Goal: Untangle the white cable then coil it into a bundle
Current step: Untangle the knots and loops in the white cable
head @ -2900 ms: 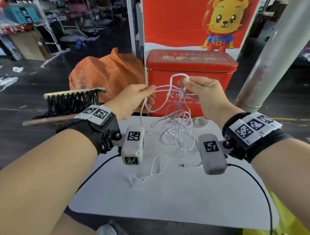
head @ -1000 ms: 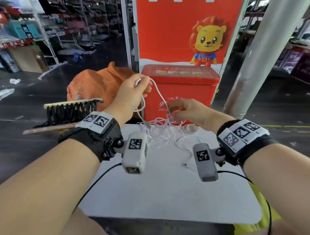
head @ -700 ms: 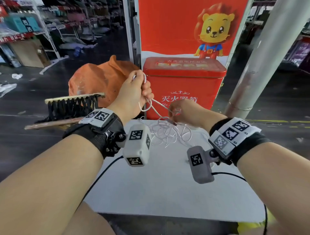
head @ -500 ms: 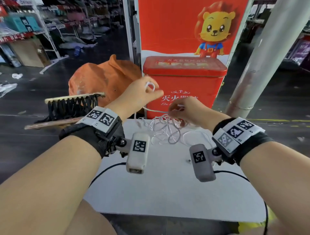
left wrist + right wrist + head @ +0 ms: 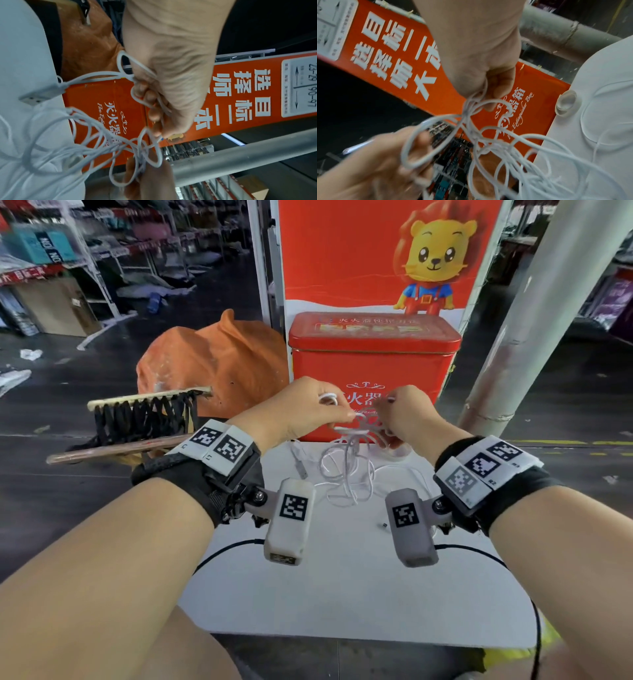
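The white cable [image 5: 346, 470] is a loose tangle of thin loops, its upper part lifted between the two hands and the rest hanging down onto the white counter [image 5: 342, 594] just below them. In the left wrist view the cable's flat metal plug [image 5: 41, 93] dangles below that hand, over the counter's edge. A second, small plug end [image 5: 384, 525] lies on the counter nearer the person than the hands, beside the right wrist camera.

The left hand [image 5: 301, 409] has its fingers curled around several strands, with one small loop [image 5: 329, 398] sticking out above the knuckles. The right hand [image 5: 407, 412] pinches a cluster of crossing strands between thumb and fingers; in the right wrist view the strands gather into a knot-like crossing [image 5: 467, 113] just under its fingertips. The two hands are close together, nearly touching, each clamped on the cable, with the knot hanging between them.

A roll of clear tape [image 5: 566, 104] rests on the counter just beyond the right hand. Past both hands stands a red tin box [image 5: 373, 364], and behind it a red poster with a cartoon lion [image 5: 431, 261]. Beyond the left hand sits an orange bag [image 5: 219, 364], with a black-laced wooden frame [image 5: 144, 419] further to that side. A grey pillar [image 5: 548, 302] rises beyond the right hand.
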A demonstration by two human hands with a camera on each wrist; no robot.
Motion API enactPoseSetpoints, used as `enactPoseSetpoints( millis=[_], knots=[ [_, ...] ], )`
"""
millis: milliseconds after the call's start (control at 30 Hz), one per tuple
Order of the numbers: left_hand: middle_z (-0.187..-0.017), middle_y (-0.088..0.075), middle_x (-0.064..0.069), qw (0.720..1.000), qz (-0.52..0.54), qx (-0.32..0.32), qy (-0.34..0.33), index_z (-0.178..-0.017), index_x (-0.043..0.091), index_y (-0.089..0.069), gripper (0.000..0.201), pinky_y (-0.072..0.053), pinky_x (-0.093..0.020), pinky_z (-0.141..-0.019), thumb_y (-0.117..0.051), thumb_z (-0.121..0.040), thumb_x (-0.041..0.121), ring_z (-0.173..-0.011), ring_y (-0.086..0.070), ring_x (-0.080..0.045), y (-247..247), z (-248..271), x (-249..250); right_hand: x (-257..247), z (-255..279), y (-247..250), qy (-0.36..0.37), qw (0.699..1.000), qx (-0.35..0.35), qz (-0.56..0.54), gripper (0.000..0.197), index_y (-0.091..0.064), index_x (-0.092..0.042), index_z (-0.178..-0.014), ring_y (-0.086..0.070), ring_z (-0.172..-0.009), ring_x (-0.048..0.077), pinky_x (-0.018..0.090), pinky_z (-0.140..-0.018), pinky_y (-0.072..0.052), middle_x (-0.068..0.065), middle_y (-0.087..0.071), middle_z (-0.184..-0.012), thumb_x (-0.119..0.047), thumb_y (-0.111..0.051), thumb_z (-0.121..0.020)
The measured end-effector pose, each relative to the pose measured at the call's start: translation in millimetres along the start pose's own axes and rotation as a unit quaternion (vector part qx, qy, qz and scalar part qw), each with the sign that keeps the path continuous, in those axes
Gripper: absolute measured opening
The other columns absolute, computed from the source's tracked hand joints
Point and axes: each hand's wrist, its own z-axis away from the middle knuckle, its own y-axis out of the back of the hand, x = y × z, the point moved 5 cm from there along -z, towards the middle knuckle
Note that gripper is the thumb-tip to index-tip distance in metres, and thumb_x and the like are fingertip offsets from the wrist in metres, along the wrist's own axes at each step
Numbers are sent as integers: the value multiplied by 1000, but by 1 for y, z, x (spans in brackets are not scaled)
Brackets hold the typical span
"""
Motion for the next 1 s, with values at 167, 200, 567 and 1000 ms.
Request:
enactPoseSetpoints(
  millis=[167,200,567,1000],
  knots=[
    [-54,-38,2,998,43,43,7,-64,14,-56,26,-32,-23,-56,-63,-87,22,-56,-35,-11,5,-1,4,9,-3,12,-21,988,38,-147,29,-52,-7,-73,-49,-43,18,24,-48,-43,5,-50,-56,-24,-47,-95],
    [-57,-37,-2,998,38,53,8,-64,14,-55,29,-31,-21,-54,-64,-88,28,-57,-34,-13,7,-1,1,8,0,11,-35,968,15,-250,25,-53,-8,-75,-53,-46,17,25,-50,-46,4,-53,-59,-24,-51,-94],
    [-66,-52,-9,997,12,73,28,-84,5,-70,28,-34,-28,-60,-64,-90,32,-61,-42,-16,7,-1,-10,-24,29,0,103,879,-242,-398,55,-58,-21,-122,-63,-90,24,34,-77,-55,8,-63,-115,14,-37,-85],
    [-70,-48,-11,997,44,8,67,-80,-12,-62,50,-30,-24,-55,-75,-77,36,-66,-39,-18,-11,-3,-21,-36,33,-10,183,959,-173,-132,51,-48,-10,-125,-54,-74,18,26,-69,-48,8,-53,-83,16,-47,-80]
  ],
)
